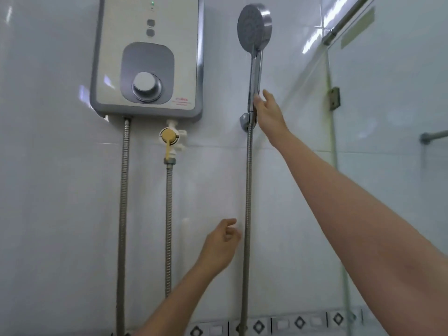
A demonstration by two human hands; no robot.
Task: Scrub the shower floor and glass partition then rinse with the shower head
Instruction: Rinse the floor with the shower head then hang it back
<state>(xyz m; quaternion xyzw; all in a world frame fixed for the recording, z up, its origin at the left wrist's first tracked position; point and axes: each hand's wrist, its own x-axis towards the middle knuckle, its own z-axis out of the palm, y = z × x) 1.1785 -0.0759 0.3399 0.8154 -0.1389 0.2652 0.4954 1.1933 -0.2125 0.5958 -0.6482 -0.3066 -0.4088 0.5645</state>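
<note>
White glossy tiles (60, 190) covered the wall in front of us, with a band of diamond-patterned tiles (298, 322) along the lower edge. We faced a heater (148, 57) mounted at upper left, with a round dial (146, 86) on its grey panel and green lights lit near its top. Two hoses (122, 214) ran down from its underside, and the shorter one passed through a valve (169, 139) with a yellow lever pointing down.

The shower head (254, 27) stood upright in its bracket (246, 121), to the right of the heater, with its face turned partly toward us. Its hose (248, 202) hung straight down from the bracket to the bottom of the view.

Our right hand (270, 112) reached up to the lower part of the shower head's handle, just above the bracket. Its thumb (258, 99) lay against the handle, and its fingers extended past the right side, apart and not closed round it.

Our left hand (221, 243) was held lower, just left of the shower hose. Its fingers were loosely curled and held nothing. We could not tell whether the fingertips touched the hose.

The glass partition (388, 117) stood at the right, meeting the wall at a metal clamp (334, 98), with a rail (346, 20) along its top.
</note>
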